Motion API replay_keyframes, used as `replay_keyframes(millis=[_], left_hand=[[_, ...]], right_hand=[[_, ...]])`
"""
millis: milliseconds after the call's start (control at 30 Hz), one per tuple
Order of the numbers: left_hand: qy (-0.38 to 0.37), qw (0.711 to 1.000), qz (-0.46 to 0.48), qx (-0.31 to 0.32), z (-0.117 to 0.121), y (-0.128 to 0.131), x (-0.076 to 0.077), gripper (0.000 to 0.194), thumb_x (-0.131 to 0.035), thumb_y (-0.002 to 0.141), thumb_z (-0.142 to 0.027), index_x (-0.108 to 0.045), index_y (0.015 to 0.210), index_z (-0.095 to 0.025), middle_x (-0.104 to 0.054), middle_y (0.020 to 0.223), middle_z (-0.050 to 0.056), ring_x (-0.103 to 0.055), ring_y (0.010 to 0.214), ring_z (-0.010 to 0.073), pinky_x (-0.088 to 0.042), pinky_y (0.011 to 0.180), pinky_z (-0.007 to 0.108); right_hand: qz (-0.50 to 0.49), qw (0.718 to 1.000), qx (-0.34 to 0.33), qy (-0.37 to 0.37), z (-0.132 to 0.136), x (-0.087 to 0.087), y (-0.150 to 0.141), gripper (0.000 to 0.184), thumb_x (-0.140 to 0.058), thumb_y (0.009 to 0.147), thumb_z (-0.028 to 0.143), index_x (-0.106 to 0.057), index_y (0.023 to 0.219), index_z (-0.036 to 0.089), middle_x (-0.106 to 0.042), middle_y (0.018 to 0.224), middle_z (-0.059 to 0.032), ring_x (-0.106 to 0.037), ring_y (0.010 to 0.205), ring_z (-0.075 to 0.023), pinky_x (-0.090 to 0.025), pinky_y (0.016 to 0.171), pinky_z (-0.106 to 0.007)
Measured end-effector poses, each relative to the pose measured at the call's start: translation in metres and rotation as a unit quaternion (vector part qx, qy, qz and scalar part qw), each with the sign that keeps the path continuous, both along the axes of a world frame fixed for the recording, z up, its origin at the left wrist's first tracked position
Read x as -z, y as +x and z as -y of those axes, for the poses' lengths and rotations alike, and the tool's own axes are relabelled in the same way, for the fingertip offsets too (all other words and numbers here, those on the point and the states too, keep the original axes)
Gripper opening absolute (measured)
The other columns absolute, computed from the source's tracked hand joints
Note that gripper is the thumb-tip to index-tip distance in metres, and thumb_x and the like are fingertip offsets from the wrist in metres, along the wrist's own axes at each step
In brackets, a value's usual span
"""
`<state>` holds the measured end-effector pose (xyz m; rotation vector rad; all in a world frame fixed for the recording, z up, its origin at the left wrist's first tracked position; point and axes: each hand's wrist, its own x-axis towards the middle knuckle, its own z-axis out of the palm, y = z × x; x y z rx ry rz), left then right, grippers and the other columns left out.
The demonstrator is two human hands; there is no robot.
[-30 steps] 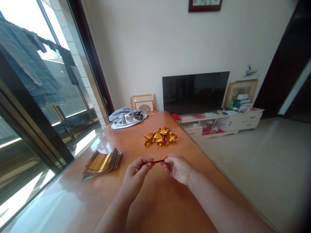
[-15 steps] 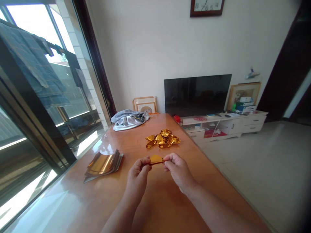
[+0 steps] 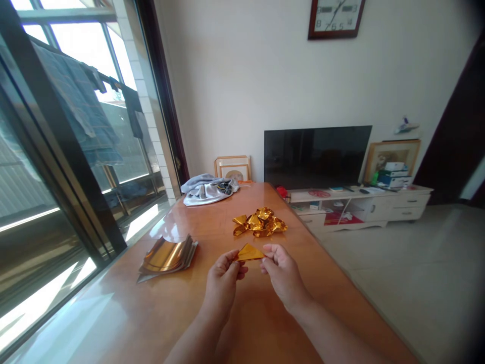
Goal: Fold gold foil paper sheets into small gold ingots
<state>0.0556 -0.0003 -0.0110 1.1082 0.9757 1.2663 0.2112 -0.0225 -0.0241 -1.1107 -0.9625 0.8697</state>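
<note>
Between my hands, above the table, is a small piece of gold foil paper (image 3: 250, 252) folded into a triangle. My left hand (image 3: 223, 275) pinches its left corner between thumb and fingers. The opposite corner is pinched by my right hand (image 3: 282, 273). Just beyond lies a heap of folded gold foil pieces (image 3: 262, 222), shiny and crumpled. A stack of gold foil sheets (image 3: 166, 255), curling up at the edges, rests to the left of my left hand.
The long wooden table (image 3: 151, 318) reaches toward the wall. A grey cloth bundle (image 3: 206, 191) lies at its far end. Beyond stand a television (image 3: 316, 157) and a white cabinet (image 3: 411, 205). Glass doors (image 3: 56, 202) run along the left side.
The foil has tipped up, so its triangular face shows more now. Both hands keep their pinch at its corners. The whole view has shifted, with things appearing further right.
</note>
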Motion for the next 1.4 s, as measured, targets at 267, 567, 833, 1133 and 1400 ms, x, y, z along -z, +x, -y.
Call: replay_keyframes(millis=[267, 567, 833, 1133, 1400], left_hand=[[-0.010, 1.000, 0.020, 0.003, -0.004, 0.004, 0.013, 0.046, -0.076, 0.077, -0.030, -0.067, 0.118, -0.014, -0.075, 0.098, 0.010, -0.072, 0.081, 0.0186, -0.055, 0.075, 0.030], [-0.019, 0.999, 0.027, -0.002, -0.008, 0.006, 0.020, 0.042, -0.077, 0.077, -0.029, -0.070, 0.117, -0.016, -0.076, 0.104, 0.010, -0.073, 0.084, 0.0189, -0.056, 0.078, 0.031], [-0.023, 0.999, 0.027, 0.007, -0.006, 0.008, 0.018, 0.042, -0.079, 0.075, -0.031, -0.071, 0.114, -0.016, -0.076, 0.100, 0.010, -0.072, 0.083, 0.0188, -0.055, 0.079, 0.032], [-0.013, 0.999, 0.029, 0.018, -0.006, 0.007, 0.018, 0.042, -0.081, 0.073, -0.032, -0.072, 0.110, -0.015, -0.076, 0.099, 0.009, -0.072, 0.083, 0.0198, -0.055, 0.078, 0.032], [-0.048, 0.999, 0.023, 0.006, -0.008, 0.007, 0.019, 0.046, -0.072, 0.079, -0.018, -0.066, 0.125, -0.014, -0.075, 0.109, 0.012, -0.073, 0.084, 0.0185, -0.056, 0.079, 0.030]], right_hand=[[-0.037, 0.997, -0.035, -0.049, -0.002, 0.004, -0.001, 0.038, -0.067, 0.079, 0.033, -0.068, 0.113, 0.017, -0.072, 0.086, -0.0052, -0.064, 0.072, -0.0172, -0.053, 0.068, -0.030], [-0.044, 0.997, -0.040, -0.038, -0.003, 0.007, -0.001, 0.039, -0.070, 0.079, 0.044, -0.071, 0.107, 0.017, -0.073, 0.088, -0.0070, -0.066, 0.076, -0.0194, -0.056, 0.070, -0.032], [-0.054, 0.998, -0.009, -0.036, -0.004, 0.009, -0.001, 0.037, -0.070, 0.081, 0.039, -0.057, 0.110, 0.019, -0.074, 0.094, -0.0085, -0.070, 0.082, -0.0217, -0.058, 0.077, -0.037], [-0.043, 0.998, -0.019, -0.034, -0.006, 0.010, 0.001, 0.050, -0.070, 0.080, 0.035, -0.062, 0.126, 0.016, -0.074, 0.105, -0.0088, -0.070, 0.085, -0.0203, -0.058, 0.079, -0.036], [0.003, 0.999, -0.037, -0.035, -0.005, 0.011, 0.002, 0.047, -0.062, 0.084, 0.038, -0.067, 0.124, 0.013, -0.075, 0.095, -0.0086, -0.068, 0.077, -0.0196, -0.056, 0.077, -0.035]])
